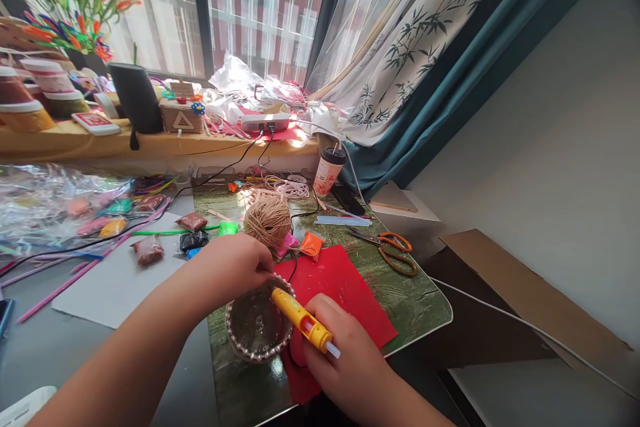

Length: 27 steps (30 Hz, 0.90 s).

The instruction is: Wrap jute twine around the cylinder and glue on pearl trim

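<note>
A round bowl with a beaded rim stands partly on a red sheet. My right hand is wrapped round a yellow glue gun, whose tip meets the bowl's upper right rim. A clear glue stick pokes out of the gun's back end. Over the far rim, my left hand is closed with its fingertips pinched at the rim; what they hold is too small to name. Just behind it sits a ball of twine.
Scissors with orange handles lie right of the red sheet. A paper cup stands at the back. Clay packets, including an orange one, lie around the twine and leftward. A black cable crosses the table.
</note>
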Motion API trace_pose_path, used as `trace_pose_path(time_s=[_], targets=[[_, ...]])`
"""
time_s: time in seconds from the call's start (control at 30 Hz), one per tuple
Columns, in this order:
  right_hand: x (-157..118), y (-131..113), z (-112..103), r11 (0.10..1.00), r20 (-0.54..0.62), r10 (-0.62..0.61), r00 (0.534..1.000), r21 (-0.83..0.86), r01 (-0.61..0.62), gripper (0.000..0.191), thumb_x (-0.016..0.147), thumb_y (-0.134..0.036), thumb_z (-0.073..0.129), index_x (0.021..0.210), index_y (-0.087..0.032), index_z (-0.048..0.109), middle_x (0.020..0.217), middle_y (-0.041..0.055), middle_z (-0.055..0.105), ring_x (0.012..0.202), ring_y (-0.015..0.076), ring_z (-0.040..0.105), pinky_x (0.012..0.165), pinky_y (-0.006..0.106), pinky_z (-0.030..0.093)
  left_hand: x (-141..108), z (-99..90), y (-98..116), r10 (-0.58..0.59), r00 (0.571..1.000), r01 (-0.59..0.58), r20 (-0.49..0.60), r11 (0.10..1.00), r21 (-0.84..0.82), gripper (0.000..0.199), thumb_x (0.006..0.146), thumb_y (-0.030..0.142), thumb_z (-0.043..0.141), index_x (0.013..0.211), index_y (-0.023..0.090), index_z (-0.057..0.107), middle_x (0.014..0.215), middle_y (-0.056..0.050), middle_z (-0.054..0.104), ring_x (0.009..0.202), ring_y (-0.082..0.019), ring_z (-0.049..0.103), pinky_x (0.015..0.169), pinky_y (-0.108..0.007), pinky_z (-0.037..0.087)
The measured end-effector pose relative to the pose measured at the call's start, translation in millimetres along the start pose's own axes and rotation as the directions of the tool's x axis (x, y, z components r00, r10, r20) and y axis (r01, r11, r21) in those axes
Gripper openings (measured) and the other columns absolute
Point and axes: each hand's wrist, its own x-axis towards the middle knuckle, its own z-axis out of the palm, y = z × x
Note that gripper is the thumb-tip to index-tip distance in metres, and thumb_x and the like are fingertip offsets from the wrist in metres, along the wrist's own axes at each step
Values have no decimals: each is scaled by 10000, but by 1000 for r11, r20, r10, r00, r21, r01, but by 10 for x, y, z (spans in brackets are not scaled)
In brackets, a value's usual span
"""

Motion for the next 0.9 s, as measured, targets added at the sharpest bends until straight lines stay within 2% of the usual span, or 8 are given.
trace_pose_path(time_s=[0.47, 0.7, 0.9], targets=[[15, 10, 17, 1000, -4, 3, 1000, 5, -3, 193, 849, -75, 532, 843, -251, 451, 867, 2, 558, 742, 184, 534, 669, 289, 393, 1, 11, -14, 6, 1000, -6, -2, 1000, 0, 144, 837, 353, 698, 836, 320, 838, 835, 3, 835, 733, -212, 673, 611, -309, 359], [4, 9, 23, 999, 13, 32, 999, 10, -32, 185, 850, -81, 531, 849, -249, 455, 880, 6, 563, 759, 190, 541, 679, 297, 386, -23, -4, -1, 44, 999, -44, 1, 999, 20, 168, 855, 316, 665, 871, 312, 832, 898, -4, 846, 777, -218, 691, 624, -317, 342], [9, 1, 29, 1000, 9, 24, 1000, 0, -24, 184, 847, -81, 532, 846, -248, 456, 879, 6, 559, 755, 187, 535, 678, 295, 384, -61, -44, -33, 51, 999, -51, -5, 999, -3, 152, 855, 328, 665, 879, 318, 814, 855, 12, 827, 723, -205, 662, 614, -314, 343]])
